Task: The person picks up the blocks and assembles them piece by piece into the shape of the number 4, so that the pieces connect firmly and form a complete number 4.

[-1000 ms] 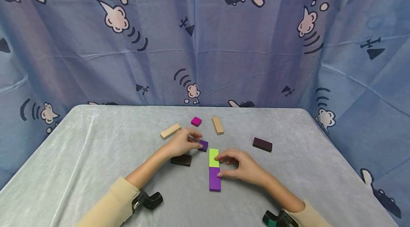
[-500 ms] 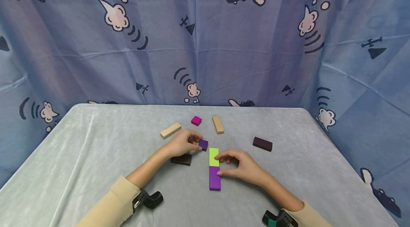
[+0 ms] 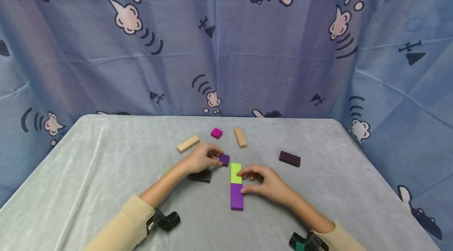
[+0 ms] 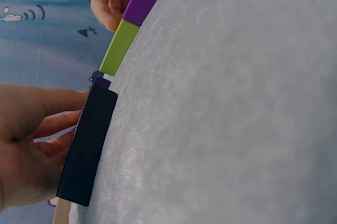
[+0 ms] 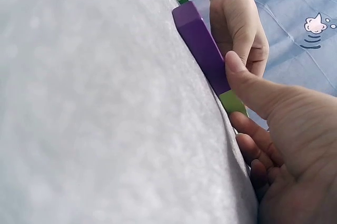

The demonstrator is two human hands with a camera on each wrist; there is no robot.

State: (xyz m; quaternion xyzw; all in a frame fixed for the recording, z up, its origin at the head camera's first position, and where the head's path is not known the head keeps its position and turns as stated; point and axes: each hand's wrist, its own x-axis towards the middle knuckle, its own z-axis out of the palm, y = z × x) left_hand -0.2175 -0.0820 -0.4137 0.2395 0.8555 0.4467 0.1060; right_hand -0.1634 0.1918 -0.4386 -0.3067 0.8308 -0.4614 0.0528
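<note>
My left hand (image 3: 201,158) pinches a small dark purple block (image 3: 224,160) between thumb and fingers; most of it is hidden in the left wrist view. To its right, a lime green block (image 3: 236,173) and a longer purple block (image 3: 236,196) lie end to end in a line. My right hand (image 3: 265,182) rests beside this pair, its thumb touching the purple block's side and a fingertip touching the lime one, with the fingers loosely bent. Just below my left hand lies a black block (image 4: 89,145), partly behind the wrist.
Two pale wooden blocks (image 3: 188,144) and a magenta block (image 3: 216,133) lie farther back on the grey-white cloth (image 3: 141,133). A dark brown block (image 3: 290,159) sits at the right. Something green (image 3: 167,171) peeks out behind the left forearm. A patterned blue curtain (image 3: 226,46) hangs behind.
</note>
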